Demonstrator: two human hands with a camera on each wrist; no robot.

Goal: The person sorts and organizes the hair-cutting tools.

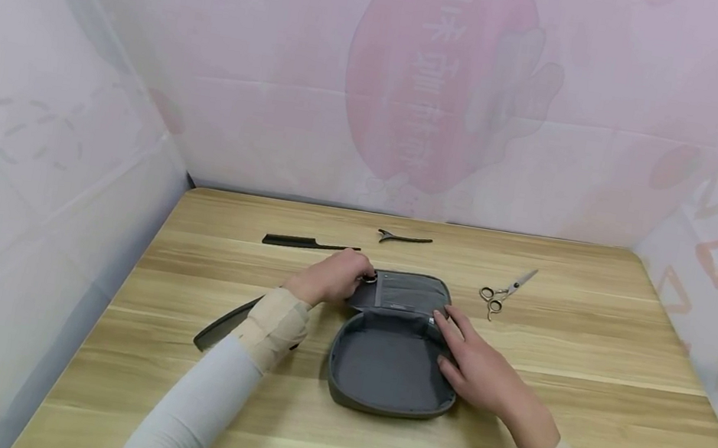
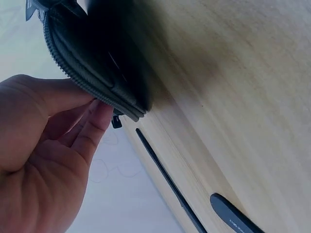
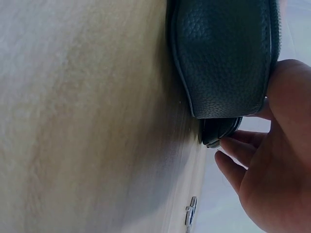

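Soft, light grey pouch [image 1: 389,360] lies open: left hand [image 1: 332,276] pinches its lid edge, right hand [image 1: 483,374] rests flat on its rim, grasping nothing.

On the wooden bench [image 1: 581,412] lie a black tail comb [image 1: 307,244], a dark hair clip [image 1: 404,238] behind it, silver scissors [image 1: 505,291] to the right, and pink printed sheets [image 1: 448,90] around.

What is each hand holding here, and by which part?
The left hand grips the open grey case at its lid's left edge; the right hand rests straight-fingered on its right rim.
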